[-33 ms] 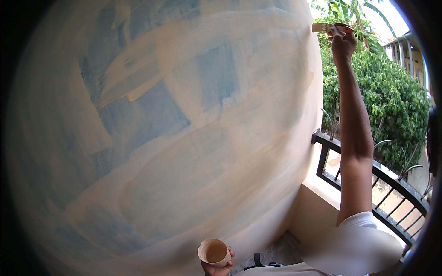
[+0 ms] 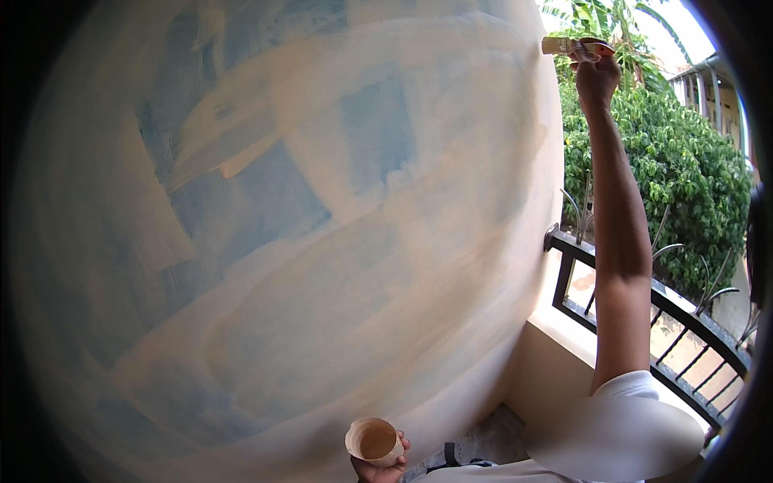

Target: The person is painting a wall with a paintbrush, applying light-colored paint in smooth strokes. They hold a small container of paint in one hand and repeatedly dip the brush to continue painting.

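My right hand is raised high at the end of a stretched arm, closed round the handle of a flat paintbrush. The bristles point left and meet the right-hand edge of the wall, or nearly so; whether they touch I cannot tell. The wall carries uneven peach-cream paint, with pale blue patches showing through. Low in the view, my left hand grips a cup with a rough rim from below and the side. Peach-coloured liquid, apparently paint, lies inside the cup.
A black metal railing with curved spikes runs along a low cream ledge to the right. Beyond it grow a leafy green bush and taller plants. Part of a building stands at the far right.
My right hand and the paintbrush have shifted slightly left and up, toward the wall's edge. My left hand and the cup stay in place.
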Motion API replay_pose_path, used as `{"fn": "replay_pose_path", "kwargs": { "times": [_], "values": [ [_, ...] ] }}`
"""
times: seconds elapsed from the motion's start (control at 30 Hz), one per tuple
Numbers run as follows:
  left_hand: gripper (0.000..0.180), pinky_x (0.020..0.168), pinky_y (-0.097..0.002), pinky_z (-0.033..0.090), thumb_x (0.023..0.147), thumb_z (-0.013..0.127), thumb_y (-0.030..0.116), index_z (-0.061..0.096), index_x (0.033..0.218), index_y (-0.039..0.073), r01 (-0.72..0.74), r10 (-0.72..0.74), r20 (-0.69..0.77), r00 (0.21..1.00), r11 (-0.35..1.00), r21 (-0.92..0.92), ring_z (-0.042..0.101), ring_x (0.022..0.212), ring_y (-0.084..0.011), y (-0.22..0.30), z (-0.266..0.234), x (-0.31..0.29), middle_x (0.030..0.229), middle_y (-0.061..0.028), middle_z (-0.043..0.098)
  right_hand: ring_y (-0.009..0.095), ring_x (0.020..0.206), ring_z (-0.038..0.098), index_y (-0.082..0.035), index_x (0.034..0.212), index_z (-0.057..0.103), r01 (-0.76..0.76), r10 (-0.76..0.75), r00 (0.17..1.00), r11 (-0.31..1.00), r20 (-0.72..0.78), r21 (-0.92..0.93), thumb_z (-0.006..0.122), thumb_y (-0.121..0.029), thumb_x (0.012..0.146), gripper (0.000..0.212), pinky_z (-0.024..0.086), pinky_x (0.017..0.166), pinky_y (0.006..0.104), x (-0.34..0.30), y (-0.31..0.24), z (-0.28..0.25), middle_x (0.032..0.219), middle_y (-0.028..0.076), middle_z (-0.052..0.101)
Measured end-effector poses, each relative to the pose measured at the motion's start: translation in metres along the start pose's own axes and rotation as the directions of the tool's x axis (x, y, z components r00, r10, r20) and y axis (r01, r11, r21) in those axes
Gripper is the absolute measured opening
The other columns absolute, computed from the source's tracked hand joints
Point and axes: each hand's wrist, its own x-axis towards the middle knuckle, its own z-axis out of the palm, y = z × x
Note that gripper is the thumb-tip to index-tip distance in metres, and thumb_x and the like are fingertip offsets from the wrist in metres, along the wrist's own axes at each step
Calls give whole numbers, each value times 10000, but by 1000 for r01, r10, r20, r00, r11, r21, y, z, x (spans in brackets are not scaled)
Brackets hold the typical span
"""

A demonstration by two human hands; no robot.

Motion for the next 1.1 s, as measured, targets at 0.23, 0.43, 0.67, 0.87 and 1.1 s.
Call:
{"fn": "replay_pose_path", "kwargs": {
  "times": [0.23, 0.43, 0.67, 0.87, 1.1],
  "values": [
    [743, 701, -540, 623, 930, 606, 606, 540, 1412, 44, -47, -158, 207, 966, 675, 737, 603, 1129, -482, -52, 38, -13, 1325, -274, 600, 165, 836, 748, -25, 1089, 726, 42, -196, 894, 932, 402, 360, 767, -119, 948, 174, 571, 675, 286, -104, -113, 43, 934, 79, 760],
    [716, 708, -540, 621, 930, 606, 599, 558, 1406, 66, -59, -66, 155, 986, 725, 687, 601, 1122, -481, -73, 44, -23, 1320, -275, 603, 222, 834, 761, 24, 1047, 690, -240, 137, 952, 891, 274, 386, 759, -90, 926, 179, 574, 649, 319, -82, -58, 25, 916, 104, 752],
    [660, 718, -549, 619, 945, 590, 568, 576, 1399, 90, -144, -41, 216, 976, 622, 770, 612, 1115, -486, -33, 22, -12, 1289, -260, 632, 212, 793, 749, -82, 990, 701, 93, -96, 995, 947, 7, -307, 755, -182, 935, 126, 567, 719, 356, -54, -20, 2, 878, 84, 768],
    [656, 707, -543, 621, 940, 598, 562, 581, 1394, 87, -389, 113, 389, 914, -24, 921, 633, 1075, -486, -48, 24, -33, 1260, -260, 649, 123, 751, 682, -16, 1030, 703, 77, -209, 909, 935, 362, 346, 747, -77, 952, 108, 549, 644, 270, -161, -163, 77, 898, 54, 725],
    [669, 696, -522, 613, 940, 598, 568, 573, 1396, 79, -452, -38, 549, 835, -616, 645, 623, 1087, -465, -20, 7, -15, 1258, -252, 643, 226, 867, 764, 10, 1033, 693, -200, 63, 932, 910, 356, 363, 761, -106, 898, 190, 562, 666, 316, -53, -102, 65, 932, 117, 746]
  ]
}}
